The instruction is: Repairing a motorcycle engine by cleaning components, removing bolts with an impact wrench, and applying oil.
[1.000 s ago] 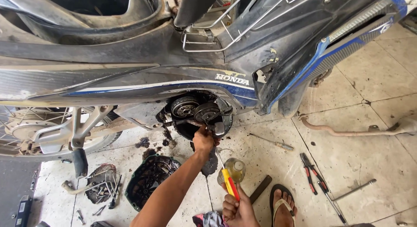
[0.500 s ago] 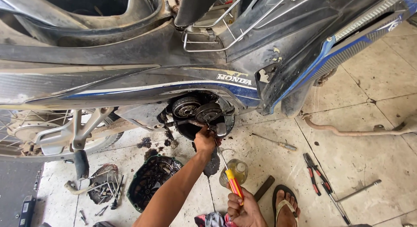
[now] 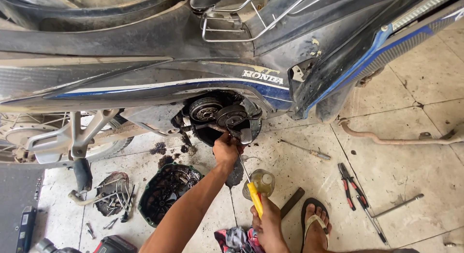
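A dark motorbike (image 3: 145, 64) with blue trim lies tilted above me, its side engine opening (image 3: 220, 117) exposed with round clutch parts inside. My left hand (image 3: 226, 150) reaches up to the lower edge of that opening and grips a part there. My right hand (image 3: 267, 224) is low in the frame, closed around the yellow handle of a screwdriver (image 3: 253, 197). The screwdriver's shaft runs up toward the opening, its tip close to my left hand.
A removed black engine cover (image 3: 166, 190) lies on the tiled floor, a greasy part (image 3: 113, 195) beside it. A small jar (image 3: 261, 181), pliers (image 3: 349, 183), another screwdriver (image 3: 307, 150), a metal rod (image 3: 398, 205) and an exhaust pipe (image 3: 386, 137) are scattered around. My sandalled foot (image 3: 316, 224) is near.
My right hand with the screwdriver has shifted slightly right and lower. My left hand stays at the engine opening.
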